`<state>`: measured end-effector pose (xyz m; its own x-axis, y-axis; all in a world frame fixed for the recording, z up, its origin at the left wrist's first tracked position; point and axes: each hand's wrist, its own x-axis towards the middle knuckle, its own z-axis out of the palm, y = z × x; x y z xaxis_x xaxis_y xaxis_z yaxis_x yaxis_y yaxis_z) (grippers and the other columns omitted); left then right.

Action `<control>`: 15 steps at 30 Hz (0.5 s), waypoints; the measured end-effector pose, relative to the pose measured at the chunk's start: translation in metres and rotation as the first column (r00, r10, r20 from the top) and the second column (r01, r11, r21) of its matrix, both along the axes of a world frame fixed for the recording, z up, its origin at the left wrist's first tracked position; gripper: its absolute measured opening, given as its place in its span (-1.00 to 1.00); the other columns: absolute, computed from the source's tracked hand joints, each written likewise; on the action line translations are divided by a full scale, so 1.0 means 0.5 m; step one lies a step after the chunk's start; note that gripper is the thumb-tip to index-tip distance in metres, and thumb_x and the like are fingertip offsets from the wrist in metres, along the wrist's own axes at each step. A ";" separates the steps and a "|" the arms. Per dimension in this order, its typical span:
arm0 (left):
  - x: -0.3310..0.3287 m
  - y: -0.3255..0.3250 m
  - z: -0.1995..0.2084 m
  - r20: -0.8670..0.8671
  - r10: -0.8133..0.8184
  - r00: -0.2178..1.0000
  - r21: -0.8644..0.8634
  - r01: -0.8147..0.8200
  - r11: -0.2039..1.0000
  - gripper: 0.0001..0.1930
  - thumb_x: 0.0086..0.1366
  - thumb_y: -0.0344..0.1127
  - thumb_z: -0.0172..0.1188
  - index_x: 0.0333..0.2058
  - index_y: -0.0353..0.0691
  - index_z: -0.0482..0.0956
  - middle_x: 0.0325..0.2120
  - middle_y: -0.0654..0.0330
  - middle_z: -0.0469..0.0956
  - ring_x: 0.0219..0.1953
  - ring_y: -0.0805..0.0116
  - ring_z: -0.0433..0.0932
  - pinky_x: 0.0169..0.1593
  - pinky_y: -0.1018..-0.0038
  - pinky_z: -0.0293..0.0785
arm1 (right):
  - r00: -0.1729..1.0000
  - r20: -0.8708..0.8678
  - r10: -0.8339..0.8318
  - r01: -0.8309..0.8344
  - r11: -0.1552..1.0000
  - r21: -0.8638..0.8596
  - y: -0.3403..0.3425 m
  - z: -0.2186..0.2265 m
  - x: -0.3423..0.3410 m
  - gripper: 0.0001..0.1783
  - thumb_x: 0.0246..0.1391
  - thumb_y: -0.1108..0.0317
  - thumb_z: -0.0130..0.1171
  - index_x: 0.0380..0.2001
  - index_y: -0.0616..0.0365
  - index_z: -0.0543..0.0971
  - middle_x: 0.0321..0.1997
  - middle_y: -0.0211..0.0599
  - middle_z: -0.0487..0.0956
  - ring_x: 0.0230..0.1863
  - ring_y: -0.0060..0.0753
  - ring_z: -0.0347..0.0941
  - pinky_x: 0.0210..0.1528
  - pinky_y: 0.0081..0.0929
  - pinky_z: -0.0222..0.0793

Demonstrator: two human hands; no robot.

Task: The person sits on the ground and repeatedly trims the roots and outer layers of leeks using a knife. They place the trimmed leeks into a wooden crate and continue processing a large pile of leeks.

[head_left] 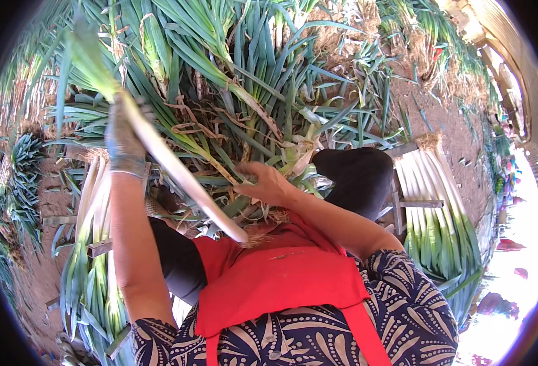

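My left hand (125, 137), in a dirty pale glove with a bluish cuff, is closed round a leek (180, 171). The leek slants across in front of me, its blurred green top at the upper left. Its white shank and root end hang just above my red apron (275, 287). Bare, my right hand (267, 185) hovers over the loose leaves between my knees, fingers loosely curved and apart from the thumb. I see nothing between them. A heap of untrimmed leeks (220, 73) with dry brown outer leaves spreads just beyond both hands.
Cleaned leeks lie on low wooden racks on both sides, a left bundle (92, 226) and a right bundle (443, 207), roots away from me. My dark-trousered knee (357, 177) stands beside the right rack. More leeks line the bare soil (424, 113) at the far right.
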<state>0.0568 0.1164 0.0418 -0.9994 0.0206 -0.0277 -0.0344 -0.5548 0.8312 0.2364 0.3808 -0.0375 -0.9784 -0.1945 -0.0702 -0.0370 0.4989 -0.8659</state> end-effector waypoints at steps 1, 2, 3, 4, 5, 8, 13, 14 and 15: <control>0.021 0.036 0.000 0.033 -0.118 0.992 0.008 0.118 0.993 -0.55 0.29 -0.04 0.16 0.02 -0.21 0.39 -0.26 0.12 0.53 -0.29 0.36 0.53 -0.22 0.41 0.56 | 0.999 0.000 -0.033 0.033 0.983 -0.183 -0.038 0.026 -0.033 -0.28 -0.03 0.01 0.28 0.09 0.30 0.41 -0.09 -0.03 0.55 -0.05 -0.23 0.50 -0.02 -0.28 0.40; 0.045 0.074 -0.002 0.036 -0.238 0.971 0.045 0.236 0.971 -0.49 0.29 -0.05 0.17 0.11 -0.22 0.36 -0.14 0.08 0.54 -0.15 0.34 0.54 -0.09 0.37 0.55 | 0.997 -0.031 -0.072 0.055 0.927 -0.372 -0.067 0.053 -0.058 -0.25 -0.02 0.01 0.28 0.13 0.31 0.37 -0.14 -0.09 0.57 -0.13 -0.31 0.51 -0.07 -0.34 0.42; 0.079 0.129 -0.012 -0.063 -0.243 0.968 -0.129 0.233 0.964 -0.41 0.30 0.01 0.12 0.17 -0.24 0.30 -0.09 0.05 0.53 -0.10 0.30 0.53 -0.01 0.36 0.49 | 0.991 0.124 -0.053 0.106 0.876 -0.470 -0.076 0.081 -0.067 -0.29 -0.01 0.06 0.31 0.10 0.31 0.38 -0.17 -0.16 0.57 -0.19 -0.39 0.50 -0.14 -0.41 0.43; 0.105 0.169 -0.015 -0.141 -0.243 0.960 -0.273 0.198 0.941 -0.33 0.31 0.08 0.07 0.23 -0.27 0.23 -0.05 0.03 0.51 -0.05 0.27 0.52 0.07 0.36 0.44 | 0.977 0.214 0.004 0.128 0.792 -0.597 -0.076 0.107 -0.074 -0.33 -0.01 0.11 0.33 0.08 0.31 0.39 -0.21 -0.23 0.57 -0.26 -0.47 0.48 -0.20 -0.49 0.44; 0.111 0.179 -0.009 -0.293 -0.339 0.894 -0.433 0.192 0.881 -0.34 0.34 0.06 0.02 0.26 -0.25 0.18 0.02 0.03 0.46 0.02 0.28 0.47 0.13 0.35 0.37 | 0.900 0.428 -0.084 0.372 0.659 -0.654 -0.067 0.131 -0.085 -0.44 -0.01 0.24 0.35 0.00 0.27 0.43 -0.31 -0.34 0.55 -0.40 -0.55 0.43 -0.31 -0.61 0.41; 0.108 0.180 -0.007 -0.264 -0.494 0.829 -0.508 0.316 0.801 -0.45 0.40 -0.06 -0.03 0.28 -0.15 0.20 0.09 0.09 0.39 0.10 0.28 0.41 0.17 0.36 0.30 | 0.877 0.287 -0.386 0.447 0.434 -0.782 0.097 0.218 -0.068 -0.67 0.04 0.27 0.27 -0.17 0.17 0.48 -0.54 -0.49 0.48 -0.62 -0.60 0.34 -0.60 -0.57 0.31; 0.003 0.156 -0.059 -0.059 -0.567 0.822 -0.510 0.463 0.725 -0.47 0.31 -0.10 0.15 0.20 -0.15 0.34 0.11 0.16 0.40 0.11 0.31 0.42 0.17 0.38 0.33 | 0.334 -0.017 -0.943 0.695 0.258 -0.671 0.423 0.395 0.187 -0.71 0.10 0.24 0.19 -0.19 0.21 0.50 -0.57 -0.46 0.37 -0.63 -0.59 0.25 -0.58 -0.63 0.22; -0.014 0.173 -0.079 -0.004 -0.521 0.854 -0.581 0.422 0.696 -0.48 0.30 -0.15 0.17 0.19 -0.17 0.34 0.13 0.16 0.38 0.12 0.30 0.41 0.19 0.37 0.32 | 0.265 -0.005 -0.964 0.684 0.192 -0.703 0.472 0.431 0.267 -0.68 0.11 0.26 0.18 -0.11 0.16 0.46 -0.56 -0.51 0.33 -0.61 -0.61 0.21 -0.57 -0.64 0.21; -0.013 0.195 -0.105 -0.005 -0.576 0.817 -0.535 0.485 0.692 -0.49 0.30 -0.19 0.18 0.18 -0.18 0.35 0.13 0.16 0.38 0.13 0.31 0.40 0.20 0.38 0.31 | 0.121 0.003 -0.993 0.714 0.085 -0.694 0.512 0.463 0.353 -0.69 0.09 0.26 0.19 -0.11 0.10 0.45 -0.58 -0.53 0.31 -0.61 -0.63 0.21 -0.57 -0.65 0.20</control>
<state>0.0503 0.2139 -0.0105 -0.8154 0.5781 -0.0296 -0.0379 -0.0022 0.9993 0.4127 0.6369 0.1938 -0.3056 0.9486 0.0821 -0.2448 0.0050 -0.9696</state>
